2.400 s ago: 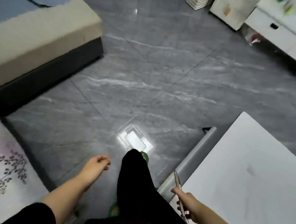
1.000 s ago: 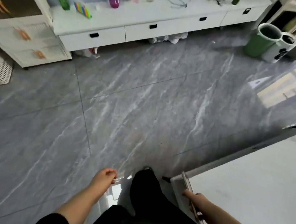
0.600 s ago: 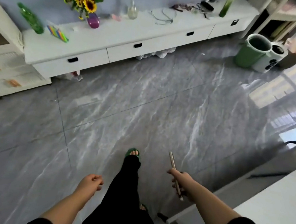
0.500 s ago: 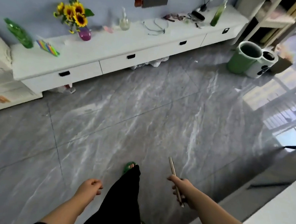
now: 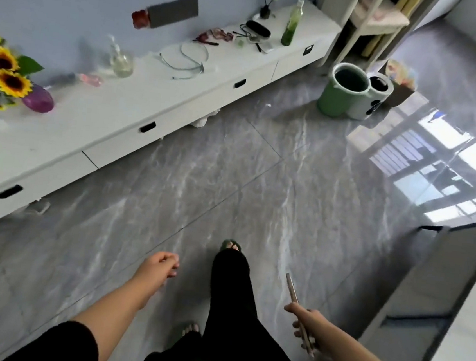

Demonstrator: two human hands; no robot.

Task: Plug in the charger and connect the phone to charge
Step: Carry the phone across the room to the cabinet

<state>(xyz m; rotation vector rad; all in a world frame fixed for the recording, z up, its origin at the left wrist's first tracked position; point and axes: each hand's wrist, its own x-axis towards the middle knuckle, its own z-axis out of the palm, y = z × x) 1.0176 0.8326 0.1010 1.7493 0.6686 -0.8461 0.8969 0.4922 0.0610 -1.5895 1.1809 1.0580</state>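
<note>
Right hand (image 5: 308, 324) wrapped around phone (image 5: 295, 296), edge-on; left hand (image 5: 160, 266) loosely curled, empty. Still well short of white cabinet (image 5: 119, 121), cables (image 5: 184, 60) on top, charger not identifiable. Risk: thin edge grip mid-stride, could drop onto tile floor (image 5: 260, 182).

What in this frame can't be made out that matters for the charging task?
- Charger and socket: in the head view, the dark clutter at the cabinet's far end is too small and blurred to identify a plug or cable; no outlet is recognisable.
- Phone: held edge-on in the right hand, so its screen and port are hidden.
- Left hand: fingers curled, palm hidden; looks empty.
</note>
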